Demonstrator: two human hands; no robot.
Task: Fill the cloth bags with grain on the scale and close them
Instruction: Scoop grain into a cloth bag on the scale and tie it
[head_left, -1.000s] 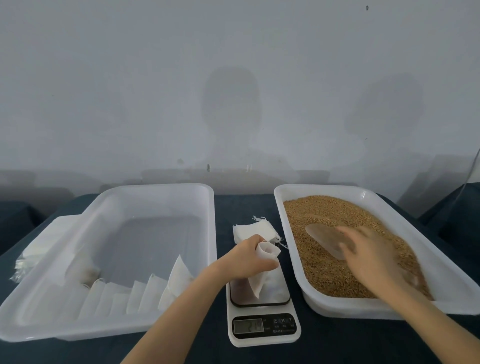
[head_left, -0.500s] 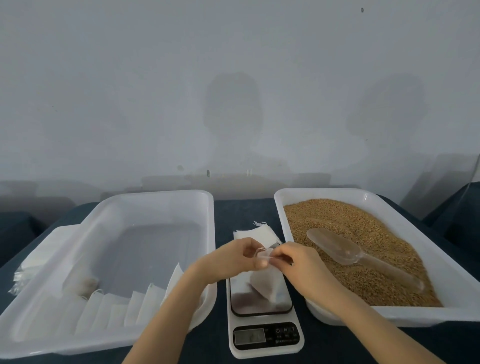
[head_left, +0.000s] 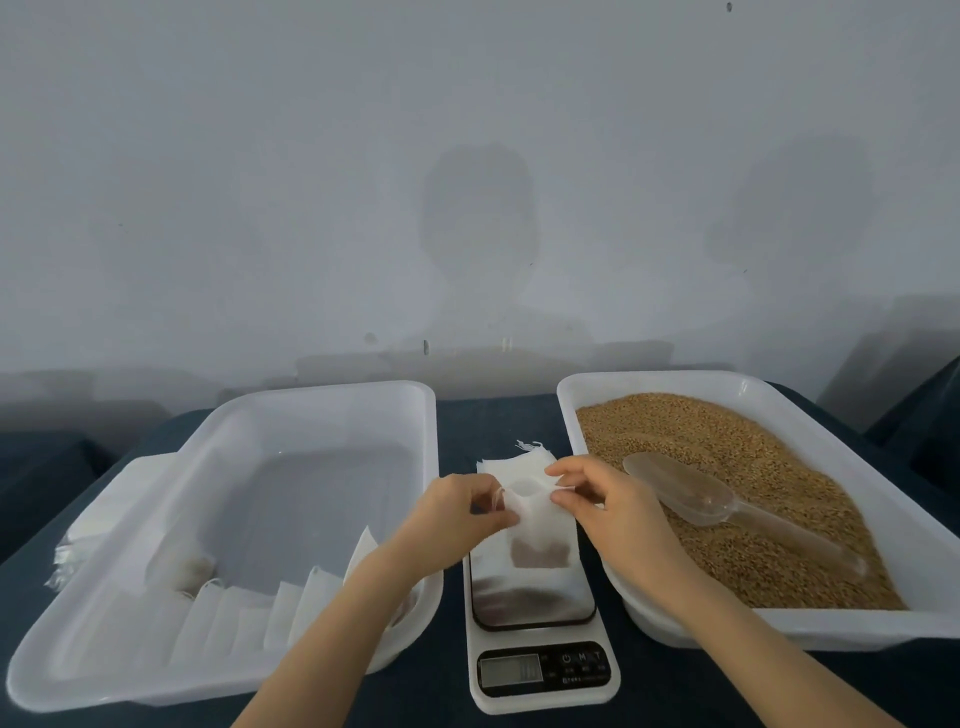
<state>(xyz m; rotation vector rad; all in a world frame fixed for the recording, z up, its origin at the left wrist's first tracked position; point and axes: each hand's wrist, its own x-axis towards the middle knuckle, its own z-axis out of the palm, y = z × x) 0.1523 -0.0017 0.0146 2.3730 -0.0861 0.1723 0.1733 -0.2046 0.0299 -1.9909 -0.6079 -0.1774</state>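
A small white cloth bag (head_left: 540, 525) with brown grain in its bottom hangs over the scale (head_left: 540, 639). My left hand (head_left: 457, 519) pinches its top left edge and my right hand (head_left: 602, 504) pinches its top right edge, holding the mouth apart. Grain (head_left: 727, 478) fills the white tray (head_left: 810, 623) on the right, and a clear plastic scoop (head_left: 691, 493) lies on it. Flat empty bags (head_left: 514, 465) lie in a small pile behind the scale.
A large white tray (head_left: 322, 400) on the left holds several filled bags (head_left: 249, 613) lined along its near side. Another stack of white bags (head_left: 114, 499) lies left of that tray. All rest on a dark blue tabletop (head_left: 493, 415) before a grey wall.
My right hand left the scoop lying on the grain and came to the bag's top. Both hands now hold the bag, which hangs flatter over the scale.
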